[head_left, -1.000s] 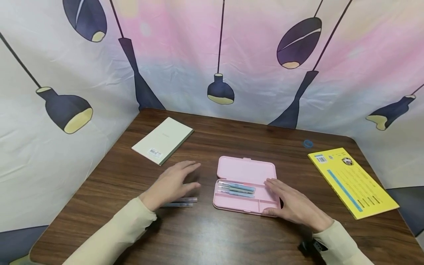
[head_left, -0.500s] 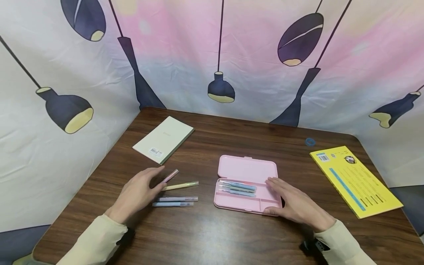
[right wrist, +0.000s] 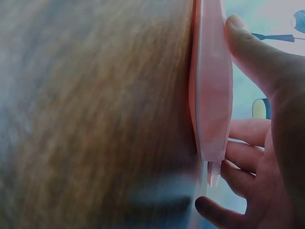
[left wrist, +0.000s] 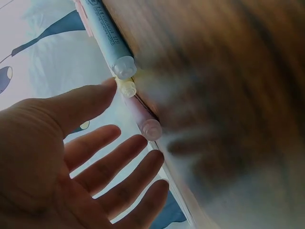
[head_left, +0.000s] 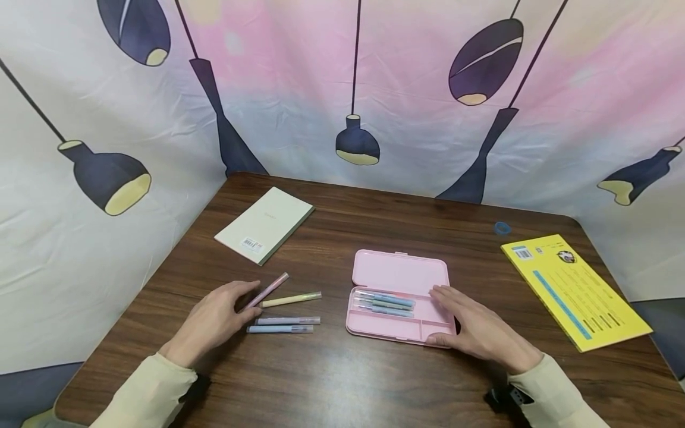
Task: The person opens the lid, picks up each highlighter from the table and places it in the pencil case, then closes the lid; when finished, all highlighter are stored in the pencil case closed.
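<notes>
My left hand [head_left: 211,321] is spread around the near end of a pink pen [head_left: 269,289]; the left wrist view shows its thumb and fingers apart, with no pen pinched. Beside it lie a yellow pen [head_left: 291,299], a lilac pen [head_left: 289,321] and a blue pen [head_left: 280,329]. A pink pencil case [head_left: 398,270] lies with its lid folded back, and several capped pens [head_left: 385,302] sit in its long rear compartment. My right hand [head_left: 478,330] holds the case's right end between thumb and fingers, as the right wrist view [right wrist: 257,157] confirms.
A pale green notebook [head_left: 264,226] lies at the back left of the wooden table [head_left: 332,380]. Towards the right edge are a yellow book [head_left: 575,291] and a small blue ring [head_left: 502,228]. A printed cloth [head_left: 299,137] hangs behind the table.
My left hand has drawn back leftwards from above the pens, uncovering them, and lowered towards the pink pen's near end. The right hand has stayed on the pencil case.
</notes>
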A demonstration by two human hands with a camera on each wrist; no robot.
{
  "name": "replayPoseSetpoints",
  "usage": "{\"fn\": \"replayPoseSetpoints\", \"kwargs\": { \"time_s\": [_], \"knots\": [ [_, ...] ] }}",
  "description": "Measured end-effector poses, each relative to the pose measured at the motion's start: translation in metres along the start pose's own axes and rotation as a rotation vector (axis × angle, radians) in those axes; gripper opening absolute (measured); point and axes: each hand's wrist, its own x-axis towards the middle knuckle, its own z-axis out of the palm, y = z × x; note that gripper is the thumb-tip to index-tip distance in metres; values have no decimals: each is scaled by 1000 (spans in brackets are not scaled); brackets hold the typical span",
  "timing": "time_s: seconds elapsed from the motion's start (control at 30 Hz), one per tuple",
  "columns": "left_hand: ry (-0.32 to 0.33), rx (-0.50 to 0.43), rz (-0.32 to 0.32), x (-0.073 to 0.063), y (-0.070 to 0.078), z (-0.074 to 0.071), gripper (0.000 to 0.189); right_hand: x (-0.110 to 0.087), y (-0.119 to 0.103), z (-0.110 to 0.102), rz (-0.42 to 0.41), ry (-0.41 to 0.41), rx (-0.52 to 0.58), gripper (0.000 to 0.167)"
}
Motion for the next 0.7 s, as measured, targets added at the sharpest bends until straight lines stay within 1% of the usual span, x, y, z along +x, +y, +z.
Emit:
{"fn": "replayPoseSetpoints", "kwargs": {
  "time_s": [0.2,0.43,0.7],
  "knots": [
    [-15,7,21,-1,-1,-1,53,0,0,0,5,-3,2,97],
    [-6,34,68,1,-2,0,49,0,0,-1,2,-6,2,98],
    [-1,31,66,3,-2,0,40,0,-1,-1,4,-10,2,97]
  ]
}}
